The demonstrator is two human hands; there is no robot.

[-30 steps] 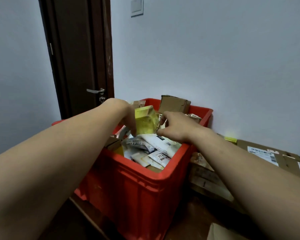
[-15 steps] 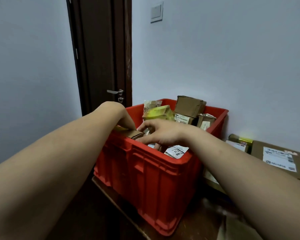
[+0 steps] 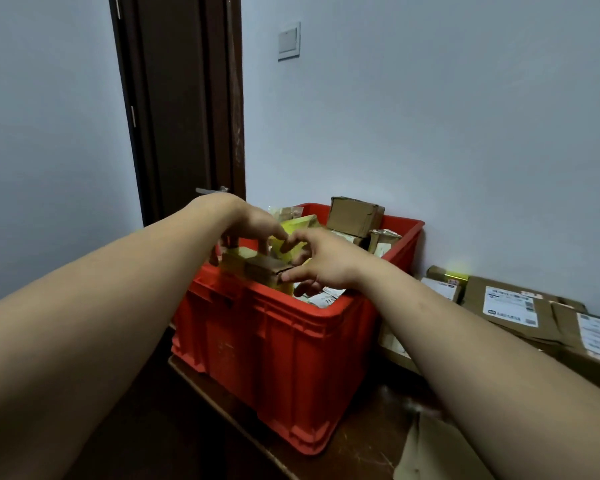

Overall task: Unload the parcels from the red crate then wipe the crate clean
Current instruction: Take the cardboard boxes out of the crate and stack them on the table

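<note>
Red crate [image 3: 291, 358] unloading step running: left hand [image 3: 248, 226], right hand [image 3: 326, 263] both gripping small cardboard parcel [image 3: 258, 270] at near rim. Next move calling for lift clear, placement outside crate.

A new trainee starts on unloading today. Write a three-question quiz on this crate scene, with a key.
1. True or false: the red crate is already empty.
2. What do the left hand and the right hand grip above the crate's near rim? A) a cloth B) a small cardboard box C) a bottle
3. Fill in: seen from the head camera, the flat labelled parcels outside the crate lie to its ____.

Key: 1 false, parcels still fill it; 2 B; 3 right.
</note>
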